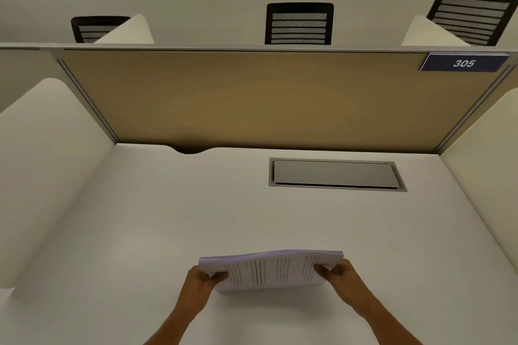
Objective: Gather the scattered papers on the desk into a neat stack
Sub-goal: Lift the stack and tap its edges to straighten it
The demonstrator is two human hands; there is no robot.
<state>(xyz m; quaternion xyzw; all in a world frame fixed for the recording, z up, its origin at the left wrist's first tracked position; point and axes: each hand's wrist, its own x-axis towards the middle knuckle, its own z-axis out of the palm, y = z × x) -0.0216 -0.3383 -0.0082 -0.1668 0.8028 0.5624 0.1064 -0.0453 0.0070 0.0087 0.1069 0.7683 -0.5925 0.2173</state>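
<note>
Paper stack [270, 270] at 6 o'clock over tabletop [140, 218]; left hand [201, 283] and right hand [336, 274] grip its ends, thumbs on top.

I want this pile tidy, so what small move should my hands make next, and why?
Probably tap the stack of papers lightly on the desk to square it. The left hand and right hand grip its two ends, it bows upward, and no loose sheets show elsewhere.

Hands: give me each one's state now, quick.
Left hand: closed on the paper stack, left edge.
Right hand: closed on the same stack, right edge.
</note>
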